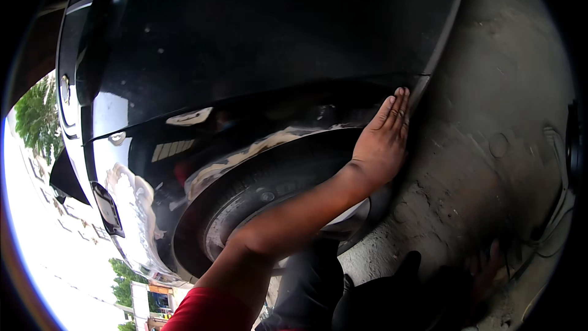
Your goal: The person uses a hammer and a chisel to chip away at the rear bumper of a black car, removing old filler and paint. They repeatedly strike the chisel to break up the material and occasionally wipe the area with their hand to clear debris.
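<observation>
My left hand (383, 141) lies flat with its fingers stretched out and close together against the lower edge of a black car (263, 43), just past the wheel arch. My bare left forearm, below a red sleeve, crosses in front of the tyre (190, 239). A dull, pale strip of bare or filled surface (245, 153) runs along the arch's rim. In deep shadow at the lower right, my right hand (487, 263) shows dimly over the floor. Its fingers appear apart, with nothing visible in them.
Another pale, patchy area (131, 196) marks the car's corner at the left. Dirty grey floor (490, 116) stretches along the right, with a cable or hose (557, 178) near the rim. Dark-trousered legs (312, 288) are beside the wheel. Bright outdoors, with trees (37, 113), shows at far left.
</observation>
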